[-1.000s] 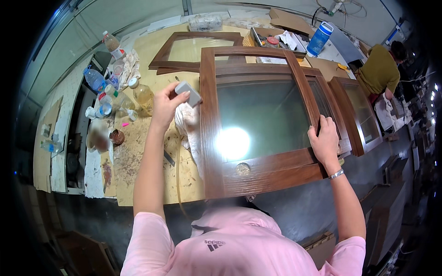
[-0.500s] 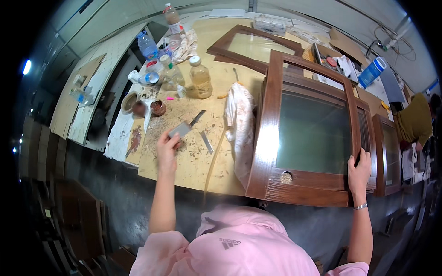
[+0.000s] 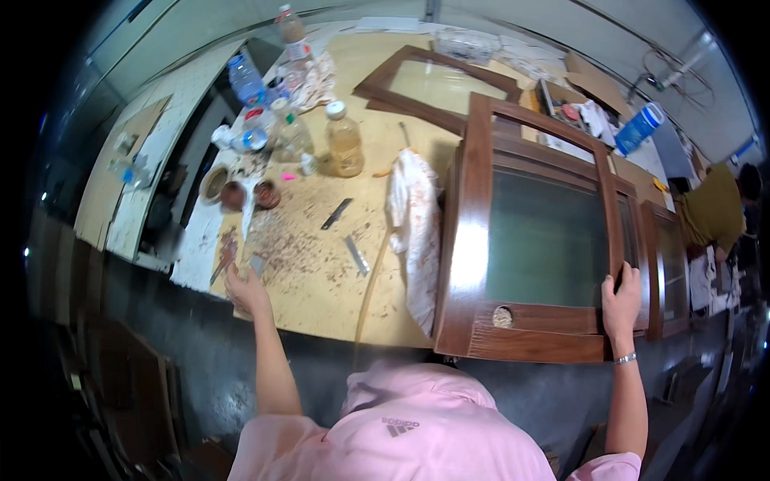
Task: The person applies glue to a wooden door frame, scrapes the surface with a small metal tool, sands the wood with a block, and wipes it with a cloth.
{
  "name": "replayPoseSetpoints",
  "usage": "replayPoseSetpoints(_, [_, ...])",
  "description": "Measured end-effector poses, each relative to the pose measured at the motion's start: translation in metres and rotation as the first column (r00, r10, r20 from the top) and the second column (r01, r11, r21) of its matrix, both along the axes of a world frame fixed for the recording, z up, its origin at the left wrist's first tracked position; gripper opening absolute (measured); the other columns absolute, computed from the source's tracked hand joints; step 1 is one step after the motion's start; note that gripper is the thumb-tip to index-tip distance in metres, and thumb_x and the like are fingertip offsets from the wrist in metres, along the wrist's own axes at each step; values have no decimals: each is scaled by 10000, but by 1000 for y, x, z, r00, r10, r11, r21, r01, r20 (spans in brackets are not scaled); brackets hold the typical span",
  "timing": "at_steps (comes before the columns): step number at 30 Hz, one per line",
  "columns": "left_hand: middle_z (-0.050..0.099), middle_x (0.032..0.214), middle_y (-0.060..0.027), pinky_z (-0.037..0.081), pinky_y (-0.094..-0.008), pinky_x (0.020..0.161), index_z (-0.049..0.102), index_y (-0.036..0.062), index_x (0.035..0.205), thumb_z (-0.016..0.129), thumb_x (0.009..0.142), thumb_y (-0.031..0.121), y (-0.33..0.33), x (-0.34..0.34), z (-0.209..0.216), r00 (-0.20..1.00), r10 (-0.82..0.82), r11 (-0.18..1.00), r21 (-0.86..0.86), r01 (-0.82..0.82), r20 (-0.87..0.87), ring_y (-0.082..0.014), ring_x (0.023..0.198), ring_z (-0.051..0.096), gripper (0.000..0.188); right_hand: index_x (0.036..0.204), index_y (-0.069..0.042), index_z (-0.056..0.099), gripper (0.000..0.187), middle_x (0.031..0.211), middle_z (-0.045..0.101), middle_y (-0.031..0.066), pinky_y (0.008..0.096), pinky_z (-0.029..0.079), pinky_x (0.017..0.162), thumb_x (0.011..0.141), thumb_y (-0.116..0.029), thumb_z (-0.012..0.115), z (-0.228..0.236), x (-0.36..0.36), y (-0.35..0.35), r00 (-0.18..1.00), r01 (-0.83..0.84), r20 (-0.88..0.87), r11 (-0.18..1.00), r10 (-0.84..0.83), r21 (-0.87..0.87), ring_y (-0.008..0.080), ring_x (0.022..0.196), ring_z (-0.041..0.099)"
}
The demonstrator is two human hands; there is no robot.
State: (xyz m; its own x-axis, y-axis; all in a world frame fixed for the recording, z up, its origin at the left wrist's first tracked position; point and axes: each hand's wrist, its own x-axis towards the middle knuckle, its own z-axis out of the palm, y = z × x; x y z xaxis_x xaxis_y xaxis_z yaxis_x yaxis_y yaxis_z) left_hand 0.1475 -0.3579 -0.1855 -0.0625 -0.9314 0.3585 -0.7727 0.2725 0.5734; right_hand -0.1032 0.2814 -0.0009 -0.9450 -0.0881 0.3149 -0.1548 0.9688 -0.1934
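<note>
My left hand [image 3: 249, 293] is closed on a grey flat rectangular piece [image 3: 257, 263], probably a scraper, at the table's front left. Its fingertips are beside a brown-smeared board [image 3: 228, 244]; a thin dark blade lies by them, and I cannot tell if they touch it. My right hand [image 3: 621, 303] is wrapped round the right side of a brown wooden glazed door frame [image 3: 545, 346], which leans tilted with more frames behind it. A small round hole filled with pale material shows low in the frame. A dark blade [image 3: 338, 213] and a metal strip [image 3: 357, 255] lie on the table.
Brown crumbs litter the tabletop [image 3: 321, 309]. Small brown-stained pots [image 3: 267, 194] and several bottles [image 3: 345, 140] stand at the left. A stained white cloth [image 3: 411, 212] lies against the frame. Another glazed frame [image 3: 401, 64] lies at the back; a person [image 3: 710, 208] is at far right.
My left hand has moved left and towards me with the grey piece, away from the dark blade, to the smeared board. My right hand keeps its hold on the frame.
</note>
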Motion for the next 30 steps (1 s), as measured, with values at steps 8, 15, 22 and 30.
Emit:
replayPoseSetpoints(8, [622,1280,-168,409,-480,1096,577,74,1391,815,778,189,170,-188,68,320,-943,317,-45,947,88,-349,1260,535,667,1289,93,557,482,1115,564,214,483,478,937,909,-197,620,3,1,-3,1000,15,-16,1000,-15,-6,412,1088,563])
replayPoseSetpoints(15, [665,932,-146,491,-421,915,771,90,998,728,836,79,156,-235,33,414,-872,417,46,908,-261,-293,965,640,168,1268,68,573,463,1093,571,199,494,486,923,900,-209,623,12,2,-18,999,-1,-34,999,0,-34,396,1077,573])
replayPoseSetpoints(22, [597,1223,-103,430,-453,1089,735,101,927,751,754,62,219,-130,204,-300,-921,-268,-153,951,-249,-314,1231,549,177,1271,100,569,489,1090,570,201,491,496,900,886,-193,635,3,7,1,998,6,-55,1000,-6,-3,387,1056,581])
replayPoseSetpoints(30, [655,1107,-128,474,-422,966,727,72,1083,671,884,69,221,-235,171,-48,-962,-10,-143,990,-269,-313,1102,604,207,1267,108,569,494,1090,572,200,486,500,894,883,-193,643,5,-1,-11,997,-51,-54,999,51,-3,384,1048,580])
